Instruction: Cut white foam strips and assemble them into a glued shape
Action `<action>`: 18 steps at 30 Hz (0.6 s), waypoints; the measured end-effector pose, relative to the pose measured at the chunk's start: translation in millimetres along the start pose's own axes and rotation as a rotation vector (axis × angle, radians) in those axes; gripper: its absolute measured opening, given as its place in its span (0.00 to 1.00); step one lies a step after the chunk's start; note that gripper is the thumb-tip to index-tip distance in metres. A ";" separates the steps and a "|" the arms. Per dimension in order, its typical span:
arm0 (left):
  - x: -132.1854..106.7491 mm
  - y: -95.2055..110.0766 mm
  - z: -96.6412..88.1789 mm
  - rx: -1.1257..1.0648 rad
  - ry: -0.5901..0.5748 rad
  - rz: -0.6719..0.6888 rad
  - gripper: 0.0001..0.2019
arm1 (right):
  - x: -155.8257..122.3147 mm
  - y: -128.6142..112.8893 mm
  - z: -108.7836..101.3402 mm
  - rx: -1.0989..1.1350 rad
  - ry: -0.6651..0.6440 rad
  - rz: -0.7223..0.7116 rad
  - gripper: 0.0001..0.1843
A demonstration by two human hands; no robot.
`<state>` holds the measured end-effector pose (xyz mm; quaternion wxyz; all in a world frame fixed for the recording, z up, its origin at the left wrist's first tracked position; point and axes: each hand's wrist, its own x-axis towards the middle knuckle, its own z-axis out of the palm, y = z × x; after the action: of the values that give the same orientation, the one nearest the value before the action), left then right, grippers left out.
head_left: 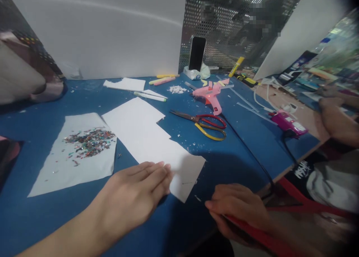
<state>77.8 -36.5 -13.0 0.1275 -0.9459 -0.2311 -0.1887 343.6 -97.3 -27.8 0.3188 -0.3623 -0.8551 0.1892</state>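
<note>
My left hand (134,197) lies flat with fingers stretched out, its fingertips pressing the near end of a stepped white foam sheet (148,137) on the blue table (238,163). At the table's near edge, my right hand (238,208) is curled shut; a red strap (263,240) runs under it, and what the fingers pinch is too small to make out. Red-and-yellow-handled scissors (204,123) lie beyond the sheet, apart from both hands.
White paper (73,163) carries a pile of coloured glitter bits (88,141) at left. A pink glue gun (210,96), highlighters (164,79), a propped phone (196,53) and a magenta device (288,122) lie farther back. Another person's hand (336,118) rests at right. White boards wall the back.
</note>
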 end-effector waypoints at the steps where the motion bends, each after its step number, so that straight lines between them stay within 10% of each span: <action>1: 0.0 -0.7 0.0 -0.002 0.000 0.005 0.18 | 3.6 0.7 -3.6 0.011 0.042 0.003 0.09; 13: 6.1 -3.8 -6.6 -0.214 -0.001 -0.025 0.11 | 41.4 23.6 -42.3 0.167 -0.058 0.215 0.02; 18: 16.5 1.0 -18.3 -0.627 -0.104 -0.351 0.10 | 63.8 18.3 -44.3 0.573 -0.170 0.343 0.07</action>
<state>86.4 -36.9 10.1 -0.2152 -0.8932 -0.3269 -0.2212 348.9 -33.8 20.2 0.2989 -0.3795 -0.7172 0.5022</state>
